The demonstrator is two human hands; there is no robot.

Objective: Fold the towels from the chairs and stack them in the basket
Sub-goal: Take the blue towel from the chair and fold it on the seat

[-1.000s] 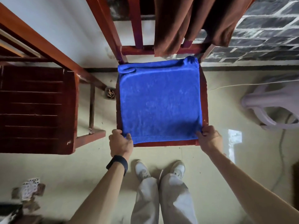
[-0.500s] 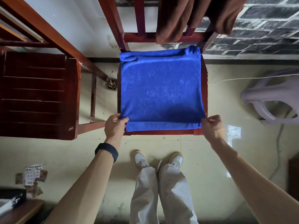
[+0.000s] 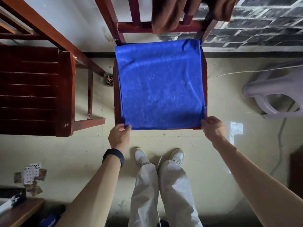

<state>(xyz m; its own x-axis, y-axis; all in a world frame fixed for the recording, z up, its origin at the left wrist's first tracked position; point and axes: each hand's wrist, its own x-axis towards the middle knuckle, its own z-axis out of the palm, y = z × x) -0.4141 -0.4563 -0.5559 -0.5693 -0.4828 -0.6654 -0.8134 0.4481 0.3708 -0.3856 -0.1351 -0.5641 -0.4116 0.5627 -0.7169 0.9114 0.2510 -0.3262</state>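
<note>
Up at the top edge of the frame, the brown towel [image 3: 165, 13] draped over the chair's backrest is cut off, so only its hanging lower folds show, and the backrest itself runs out of view too. Over at the left, a second wooden chair [image 3: 32, 89] is clipped by the frame edge, and at the far right a pale plastic stool [image 3: 275, 94] is only partly in shot. Down in the lower left corner, a scatter of playing cards [image 3: 31, 174] lies on the floor, their faces too small to read, and no basket can be seen anywhere. Now to the centre: the blue towel [image 3: 161, 86] lies spread flat across the seat of the middle chair [image 3: 116, 102], covering nearly all of it, with a small ruck at its far right corner against the backrest post. The left hand [image 3: 118, 136], a dark band on its wrist, pinches the near left corner of the towel, thumb on top and fingers curled beneath. The right hand [image 3: 214, 127] is closed on the near right corner at the seat's front edge, though the fingertips are tucked under and the exact pinch is hard to make out. Both arms reach forward, with pale trousers and white shoes [image 3: 141, 157] on the tiled floor between them.
</note>
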